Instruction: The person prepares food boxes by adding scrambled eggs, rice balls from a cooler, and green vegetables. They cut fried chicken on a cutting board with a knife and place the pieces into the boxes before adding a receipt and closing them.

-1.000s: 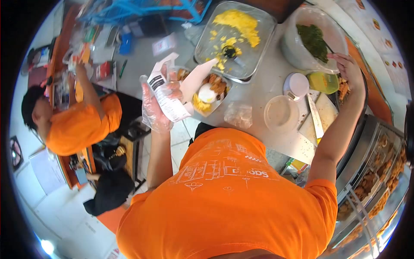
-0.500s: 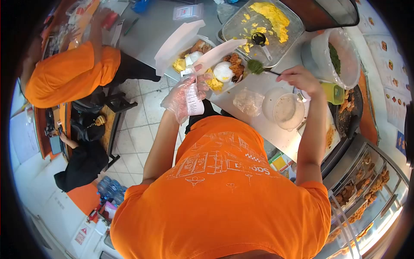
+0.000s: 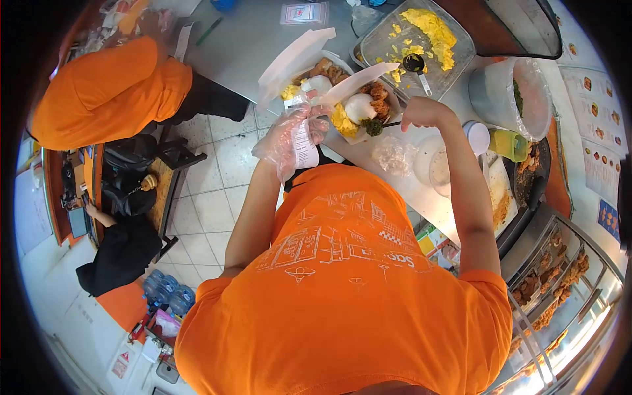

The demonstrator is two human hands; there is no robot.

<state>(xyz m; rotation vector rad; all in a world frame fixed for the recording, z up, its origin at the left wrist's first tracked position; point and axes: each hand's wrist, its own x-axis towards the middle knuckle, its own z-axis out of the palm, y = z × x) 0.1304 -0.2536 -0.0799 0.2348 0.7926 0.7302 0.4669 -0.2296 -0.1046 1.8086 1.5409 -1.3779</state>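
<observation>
My left hand (image 3: 294, 137), in a clear plastic glove, holds a printed paper slip (image 3: 305, 146) beside the nearer food box. That open box (image 3: 353, 136) holds white rice (image 3: 360, 108), yellow egg (image 3: 343, 121) and brown fried pieces (image 3: 379, 99). My bare right hand (image 3: 428, 113) grips the dark handle of a spoon; green chopped food (image 3: 372, 126) on its end is at the box's near right edge. A second open box (image 3: 289, 65) with rice, egg and fried food stands just behind.
A tray of egg (image 3: 454, 33) with a black scoop (image 3: 413, 63) lies at the back. To the right are a lined bucket (image 3: 487, 89), a yellow-green container (image 3: 510, 143) and a pan (image 3: 538, 172). A person in orange (image 3: 112, 92) is at left.
My right hand has moved the spoon of green food left and down, from beyond the nearer box to its edge. The view has shifted slightly.
</observation>
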